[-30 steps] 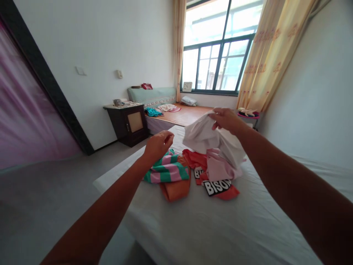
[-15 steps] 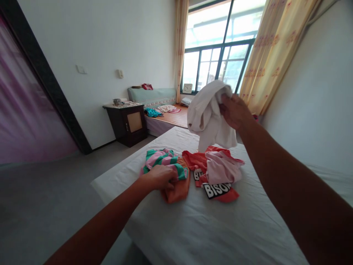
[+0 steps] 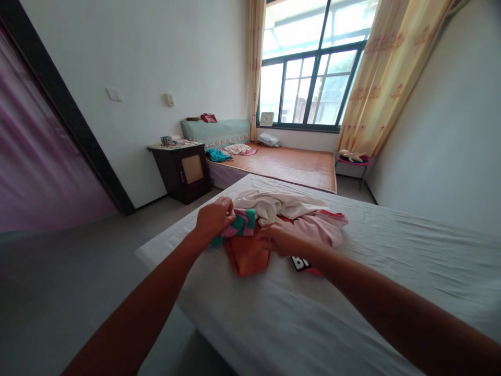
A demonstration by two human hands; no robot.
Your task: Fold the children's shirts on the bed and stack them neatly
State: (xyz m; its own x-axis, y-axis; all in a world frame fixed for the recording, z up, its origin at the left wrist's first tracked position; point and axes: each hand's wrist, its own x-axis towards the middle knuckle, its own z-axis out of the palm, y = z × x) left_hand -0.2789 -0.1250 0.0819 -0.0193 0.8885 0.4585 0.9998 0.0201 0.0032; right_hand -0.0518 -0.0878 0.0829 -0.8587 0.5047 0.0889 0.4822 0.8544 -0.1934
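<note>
My left hand grips the striped garment, fingers closed on it. My right hand pinches the orange garment beneath. White garment lies beyond my fingers; nothing folded, pile unsorted on bed.

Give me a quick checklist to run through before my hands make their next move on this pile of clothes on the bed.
1. Left hand has a grip on the green and pink striped garment: ok, fingers closed on it.
2. Right hand is in contact with the orange garment: ok, though whether it pinches the cloth or only rests on it, cannot tell.
3. White garment is out of both hands: ok, it lies on the pile.
4. Pink garment is clear of the right forearm: not ok, they overlap.
5. Pile sits well onto the bed: ok, though the orange garment lies nearest the edge.
</note>
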